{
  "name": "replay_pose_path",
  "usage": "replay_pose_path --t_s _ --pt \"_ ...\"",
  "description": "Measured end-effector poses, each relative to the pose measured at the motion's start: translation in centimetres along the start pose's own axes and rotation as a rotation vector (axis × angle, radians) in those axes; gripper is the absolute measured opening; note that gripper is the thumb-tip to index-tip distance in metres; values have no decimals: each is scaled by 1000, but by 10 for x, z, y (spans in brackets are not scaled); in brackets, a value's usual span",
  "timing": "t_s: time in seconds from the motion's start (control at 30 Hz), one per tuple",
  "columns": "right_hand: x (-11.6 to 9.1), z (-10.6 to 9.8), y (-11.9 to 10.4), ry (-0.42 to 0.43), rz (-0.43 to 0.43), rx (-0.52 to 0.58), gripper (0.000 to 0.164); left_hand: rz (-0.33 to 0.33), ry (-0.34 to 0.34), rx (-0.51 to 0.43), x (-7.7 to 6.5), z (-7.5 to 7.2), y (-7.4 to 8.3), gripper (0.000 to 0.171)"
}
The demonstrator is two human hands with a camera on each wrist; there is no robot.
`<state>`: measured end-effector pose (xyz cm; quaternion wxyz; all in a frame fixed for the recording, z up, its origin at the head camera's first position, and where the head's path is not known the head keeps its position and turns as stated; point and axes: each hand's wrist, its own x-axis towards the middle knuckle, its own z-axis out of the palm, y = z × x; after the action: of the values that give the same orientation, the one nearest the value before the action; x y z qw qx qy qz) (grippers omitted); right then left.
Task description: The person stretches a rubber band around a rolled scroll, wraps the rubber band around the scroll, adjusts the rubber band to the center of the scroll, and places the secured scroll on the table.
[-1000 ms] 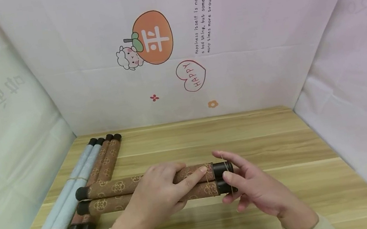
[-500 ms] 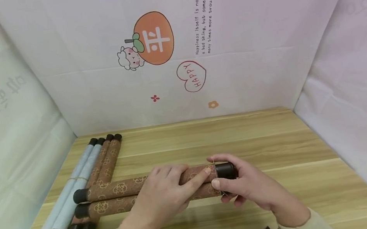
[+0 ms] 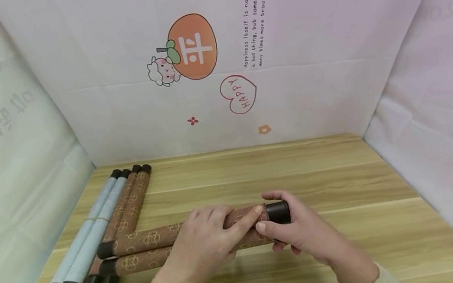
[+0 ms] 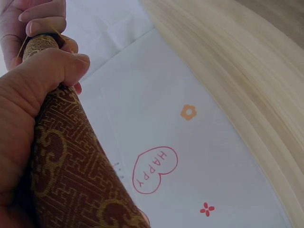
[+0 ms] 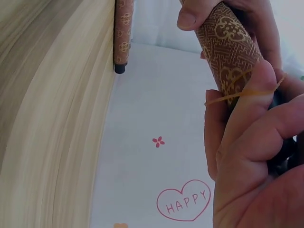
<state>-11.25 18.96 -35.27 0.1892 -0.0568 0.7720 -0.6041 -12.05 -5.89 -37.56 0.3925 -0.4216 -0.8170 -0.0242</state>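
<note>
Two brown patterned scrolls [image 3: 149,240] with black end knobs lie side by side across the middle in the head view. My left hand [image 3: 205,238] grips them right of their middle, its index finger stretched along the upper one toward the right end. At that end my right hand [image 3: 309,234] curls round the black knobs. A thin yellow rubber band [image 5: 223,98] is stretched over its fingers and across the scroll cloth in the right wrist view. The left wrist view shows my left thumb on the brown scroll cloth [image 4: 71,152]. My palms hide part of both scrolls.
On the left of the wooden table [image 3: 282,167] lie two light blue scrolls [image 3: 88,243] bound by a band. Beside them rests another brown pair [image 3: 131,208], partly covered by the held scrolls. White printed cloth [image 3: 308,76] stands behind and along both sides.
My right hand has shifted slightly left, carrying the rubber band from the black knobs onto the scroll cloth. The scrolls' left ends have dipped nearer to me, tilting the pair.
</note>
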Motion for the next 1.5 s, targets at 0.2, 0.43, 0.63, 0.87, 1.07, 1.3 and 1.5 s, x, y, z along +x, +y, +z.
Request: replay_pose_path --t_s 0.2,0.43,0.63,0.87,1.07,1.3,1.5 --pt "-1 10 2 63 -29 75 80 -56 -24 -44 0 1 1 86" --pt "-6 26 12 194 -71 202 73 -111 -52 -72 0 2 -2 87" --pt "-13 42 17 306 -129 245 98 -163 -91 -56 -1 4 -6 91" --pt "-13 58 30 484 -338 142 101 -187 -87 -10 -2 6 -7 97" --pt "-5 63 35 631 -761 -211 93 -191 -110 -11 -3 6 -3 97" --pt "7 52 31 713 -1063 -522 52 -191 -119 -7 -7 8 0 100" --pt "10 48 24 736 -1087 -646 42 -178 -113 -8 -10 11 3 92"
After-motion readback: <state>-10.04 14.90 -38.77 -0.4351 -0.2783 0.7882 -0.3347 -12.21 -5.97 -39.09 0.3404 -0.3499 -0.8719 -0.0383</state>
